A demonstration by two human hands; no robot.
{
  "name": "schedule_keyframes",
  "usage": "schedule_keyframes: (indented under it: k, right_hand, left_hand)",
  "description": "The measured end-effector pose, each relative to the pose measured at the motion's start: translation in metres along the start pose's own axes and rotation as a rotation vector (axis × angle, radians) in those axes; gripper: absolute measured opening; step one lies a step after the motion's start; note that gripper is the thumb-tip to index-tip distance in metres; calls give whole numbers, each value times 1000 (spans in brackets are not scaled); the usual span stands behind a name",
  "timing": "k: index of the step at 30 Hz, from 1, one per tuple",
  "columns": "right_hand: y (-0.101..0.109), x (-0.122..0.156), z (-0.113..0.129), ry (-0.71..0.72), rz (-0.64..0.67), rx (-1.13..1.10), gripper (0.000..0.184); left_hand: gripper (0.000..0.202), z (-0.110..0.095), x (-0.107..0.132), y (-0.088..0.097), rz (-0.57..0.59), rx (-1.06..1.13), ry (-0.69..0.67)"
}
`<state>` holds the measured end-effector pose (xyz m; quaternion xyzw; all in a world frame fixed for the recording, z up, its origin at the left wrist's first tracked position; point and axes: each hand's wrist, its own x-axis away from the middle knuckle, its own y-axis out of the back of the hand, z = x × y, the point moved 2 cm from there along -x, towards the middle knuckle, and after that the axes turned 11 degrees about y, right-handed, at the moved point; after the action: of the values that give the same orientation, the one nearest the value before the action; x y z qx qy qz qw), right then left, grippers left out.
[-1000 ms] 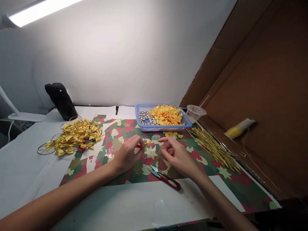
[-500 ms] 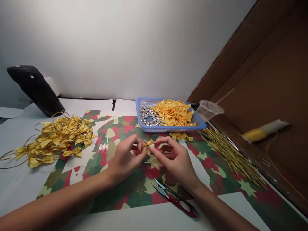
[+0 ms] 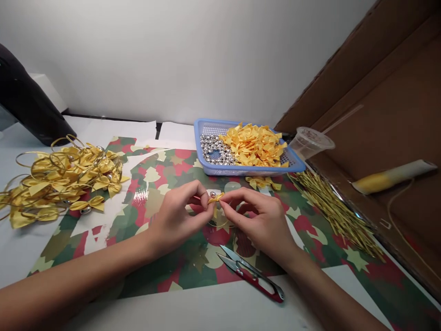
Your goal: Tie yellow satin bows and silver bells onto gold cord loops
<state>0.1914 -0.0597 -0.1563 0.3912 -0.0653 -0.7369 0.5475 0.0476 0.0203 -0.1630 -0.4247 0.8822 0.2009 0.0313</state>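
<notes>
My left hand (image 3: 181, 214) and my right hand (image 3: 257, 220) meet above the patterned paper. Their fingertips pinch a small yellow ribbon bow (image 3: 216, 198) from either side. A silver bead (image 3: 212, 194) sits at the bow's left end, and a thin gold wire loop (image 3: 218, 222) hangs below it. Just beneath my right hand lie red-handled thread snips (image 3: 250, 276). Left of my left hand is a heap of yellow bows on gold wire loops (image 3: 62, 181). Part of the held bow is hidden by my fingers.
A blue plastic basket (image 3: 198, 138) holds silver beads (image 3: 215, 149) and yellow ribbon pieces (image 3: 253, 146). A bundle of gold wires (image 3: 336, 211) lies at right, beside a plastic cup (image 3: 310, 142). A cardboard wall (image 3: 379, 92) rises at right, and a black object (image 3: 27, 103) stands at far left.
My hands have moved from slightly apart to pinching the bow together, and my fingers now sit closer around it. The whole scene has shifted lower and left in view as my head moved.
</notes>
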Motion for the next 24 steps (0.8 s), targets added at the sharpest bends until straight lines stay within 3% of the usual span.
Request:
schedule_keyframes:
  k: [10,18,24]
  right_hand:
    - [5,-3,-8,-104,-3,-321,4]
    - [7,-3,-3,48,2,-87,11]
    - [8,-3,2,139,7,1,14]
  left_hand:
    - [21,-2,-2,1,62,152,72]
    - [3,3,-2,-1,91,141,189]
    - [12,2,-2,-2,114,98,171]
